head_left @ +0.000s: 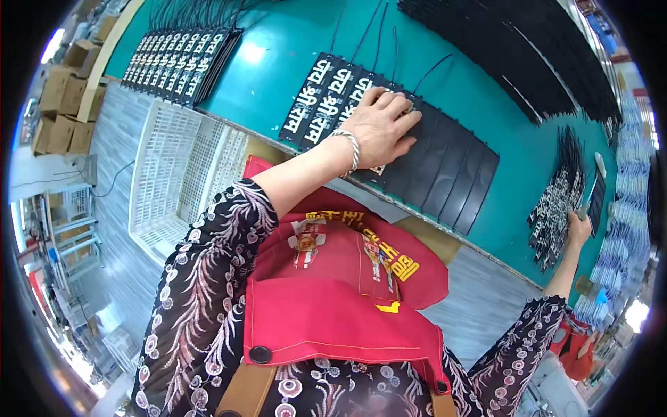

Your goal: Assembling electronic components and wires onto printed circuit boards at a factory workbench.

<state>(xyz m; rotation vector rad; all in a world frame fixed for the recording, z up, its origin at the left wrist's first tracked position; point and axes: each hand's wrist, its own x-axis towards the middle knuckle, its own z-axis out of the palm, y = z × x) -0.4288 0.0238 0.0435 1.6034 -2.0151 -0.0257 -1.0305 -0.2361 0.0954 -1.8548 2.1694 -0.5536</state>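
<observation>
My left hand point(381, 126) rests on a row of flat black panels, fingers spread and bent over one of them. Panels to its left, such as the lettered panel point(326, 101), carry white lettering; the plain black panels point(445, 170) to its right show none. Thin black wires run from the far ends of several panels. At the far right my right hand point(579, 228) is closed, beside a heap of small wired parts point(556, 208). What its fingers hold is too small to make out. A dark strip point(596, 198) and a white-ended piece point(599, 164) lie just beyond it.
The green tabletop point(267, 90) bears a stack of lettered panels point(177, 66) with wires at the left. A large pile of long black strips point(514, 48) lies at the far right. White plastic crates point(163, 163) stand below the table edge; cardboard boxes point(66, 97) are farther left.
</observation>
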